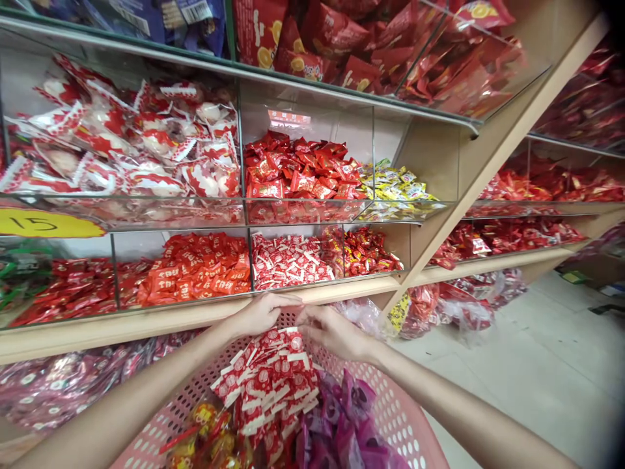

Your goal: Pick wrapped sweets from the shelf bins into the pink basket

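Note:
A pink plastic basket [415, 423] with round holes stands below the shelf edge. At its far rim, my left hand [261, 314] has its fingers stretched toward the right, with nothing visible in them. My right hand [334, 329] lies opposite, palm down, its loosely bent fingers apart above the contents. Just under both hands is a heap of small red-and-white wrapped candies [273, 378]. Purple wrapped candies [342, 423] fill the near right part of the basket, and yellow-and-red wrapped candies [209, 436] the near left. The undersides of both hands are hidden.
Directly ahead is a bin of matching red-and-white candies [290, 260], between orange-red packets [200, 267] and small red candies [368, 251]. Clear dividers separate the bins. A wooden shelf edge [351, 290] runs past the hands. Bagged goods [439, 309] lie on the floor at right.

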{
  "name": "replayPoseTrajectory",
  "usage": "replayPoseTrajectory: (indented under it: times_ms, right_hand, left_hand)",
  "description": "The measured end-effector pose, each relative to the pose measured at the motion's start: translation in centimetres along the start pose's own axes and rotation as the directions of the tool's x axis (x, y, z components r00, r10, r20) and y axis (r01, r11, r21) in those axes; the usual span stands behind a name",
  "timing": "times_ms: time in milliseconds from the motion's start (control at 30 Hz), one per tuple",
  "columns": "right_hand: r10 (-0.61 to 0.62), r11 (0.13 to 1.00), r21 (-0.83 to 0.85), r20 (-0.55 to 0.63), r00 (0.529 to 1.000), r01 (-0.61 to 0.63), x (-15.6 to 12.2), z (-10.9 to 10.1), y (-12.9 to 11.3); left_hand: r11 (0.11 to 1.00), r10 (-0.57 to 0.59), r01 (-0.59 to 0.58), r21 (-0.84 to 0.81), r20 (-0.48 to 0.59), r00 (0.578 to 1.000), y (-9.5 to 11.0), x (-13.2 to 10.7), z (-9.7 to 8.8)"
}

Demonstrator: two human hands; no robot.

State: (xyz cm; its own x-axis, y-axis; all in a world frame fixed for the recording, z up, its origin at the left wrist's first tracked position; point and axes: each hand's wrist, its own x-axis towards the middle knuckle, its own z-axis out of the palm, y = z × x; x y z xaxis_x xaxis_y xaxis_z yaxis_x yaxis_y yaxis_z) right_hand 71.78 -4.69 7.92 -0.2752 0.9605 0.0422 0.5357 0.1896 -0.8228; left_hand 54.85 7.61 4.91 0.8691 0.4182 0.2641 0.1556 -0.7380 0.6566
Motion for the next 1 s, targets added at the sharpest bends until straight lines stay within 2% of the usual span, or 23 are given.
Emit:
replayPoseTrajectory:
  times_ms: [167, 400, 533, 667, 733, 800, 900, 1000]
  right_hand:
    - [-0.052, 0.985, -0.158, 0.073, 0.996, 0.063, 1.5, 3.0, -0.6]
    - [-0.017, 0.920, -0.388, 0.089, 0.996, 0.050, 2.3, 5.4, -1.4]
    - [0.015, 0.799, -0.600, 0.092, 0.996, 0.044, 2.3, 6.2, -1.5]
    - [-0.034, 0.650, -0.754, 0.099, 0.994, 0.098, 2.2, 6.7, -1.2]
    - [-0.053, 0.602, -0.792, 0.089, 0.995, 0.103, 1.9, 6.7, -1.5]
    - [-0.073, 0.588, -0.799, 0.105, 0.992, 0.127, 1.5, 6.5, -2.1]
    - [-0.120, 0.583, -0.776, 0.213, 0.970, 0.243, 0.7, 6.6, -2.8]
    - [-0.137, 0.521, -0.783, 0.316, 0.939, 0.339, 0.3, 7.1, -2.4]
  left_hand:
    - [1.000, -0.021, 0.021, 0.012, 0.009, 1.000, 0.1, -0.3, -0.1]
    - [1.000, -0.017, 0.017, 0.015, -0.009, 1.000, -0.2, -0.7, 0.0]
    - [1.000, -0.019, 0.019, 0.018, -0.009, 1.000, -0.7, -0.6, 0.1]
    - [0.999, -0.033, 0.033, -0.001, -0.019, 0.999, -0.9, -0.6, 0.2]
    - [0.999, -0.032, 0.031, -0.024, -0.027, 0.999, -0.8, -0.6, 0.2]
    - [0.999, -0.031, 0.030, -0.042, -0.034, 0.999, -0.6, -0.6, 0.1]
    - [0.999, -0.041, 0.040, -0.036, -0.038, 0.998, -0.2, -0.6, 0.1]
    - [0.999, -0.051, 0.051, -0.010, -0.037, 0.998, 0.0, -0.4, 0.2]
